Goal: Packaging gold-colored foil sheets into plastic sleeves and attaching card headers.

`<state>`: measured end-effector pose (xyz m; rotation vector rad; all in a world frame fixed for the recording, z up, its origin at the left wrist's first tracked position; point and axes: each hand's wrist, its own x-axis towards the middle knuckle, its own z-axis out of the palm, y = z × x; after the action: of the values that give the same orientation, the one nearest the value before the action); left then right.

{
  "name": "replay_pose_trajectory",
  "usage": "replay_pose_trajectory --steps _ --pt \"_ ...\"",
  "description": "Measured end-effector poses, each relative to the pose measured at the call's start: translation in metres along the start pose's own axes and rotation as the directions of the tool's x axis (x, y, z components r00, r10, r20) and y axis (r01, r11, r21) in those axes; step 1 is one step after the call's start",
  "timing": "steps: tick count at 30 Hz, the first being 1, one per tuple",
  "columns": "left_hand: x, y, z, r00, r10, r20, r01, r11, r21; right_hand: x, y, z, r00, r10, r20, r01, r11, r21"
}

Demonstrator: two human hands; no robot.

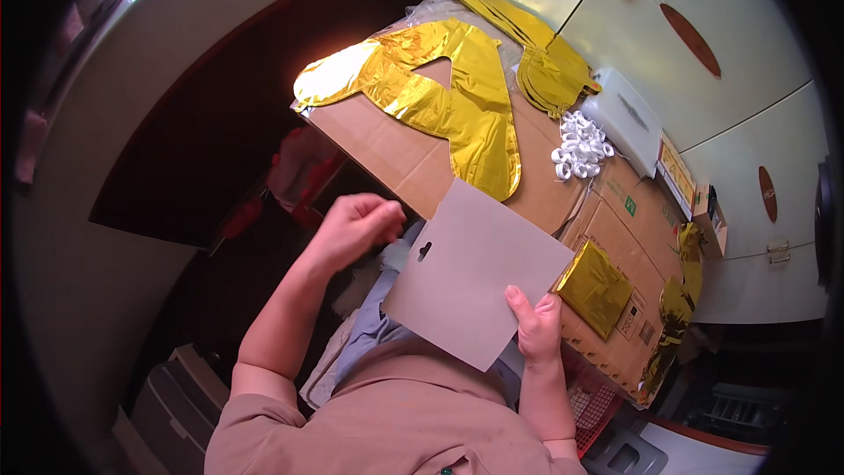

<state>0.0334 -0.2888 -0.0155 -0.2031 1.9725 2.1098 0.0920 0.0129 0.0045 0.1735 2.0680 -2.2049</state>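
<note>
Cardboard point(378, 141): small green printed mark point(630, 205), dark printed label point(631, 318), both too small to read; grey card point(479, 273) shows a plain face with hang hole. Right hand point(538, 327) pinches card at lower right edge, thumb on face, other fingers mostly hidden behind. Left hand point(359, 227) apart from card, fingers bent inward, cannot tell if tips meet. Card tilted before cardboard's near edge, upper corner overlapping gold foil letter point(482, 114) in view, right corner near folded foil packet point(600, 288); open gap between left hand and card
</note>
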Motion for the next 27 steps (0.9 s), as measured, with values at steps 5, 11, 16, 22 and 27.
replay_pose_trajectory --steps 5,11,16,22,27 --pt "-0.014 0.012 0.029 0.981 0.023 0.193 -0.016 0.999 -0.040 -0.007 -0.017 0.013 0.998 0.005 -0.068 -0.002 0.999 0.046" --pt "-0.018 0.022 0.046 0.987 0.012 0.158 -0.047 0.974 0.222 -0.025 -0.014 -0.017 0.999 -0.041 0.031 0.046 0.983 -0.178" --pt "-0.026 0.022 0.069 0.994 0.065 0.084 -0.094 0.906 0.412 -0.040 -0.014 -0.018 0.992 -0.128 0.008 0.124 0.934 -0.335" --pt "-0.022 -0.010 0.070 0.995 0.028 -0.097 0.004 0.949 0.314 -0.052 -0.013 -0.015 0.975 -0.212 -0.067 0.174 0.914 -0.367" --pt "-0.021 -0.012 0.063 0.989 -0.032 0.141 0.035 0.999 -0.021 -0.049 -0.008 -0.024 0.985 -0.134 -0.111 0.098 0.954 -0.284"
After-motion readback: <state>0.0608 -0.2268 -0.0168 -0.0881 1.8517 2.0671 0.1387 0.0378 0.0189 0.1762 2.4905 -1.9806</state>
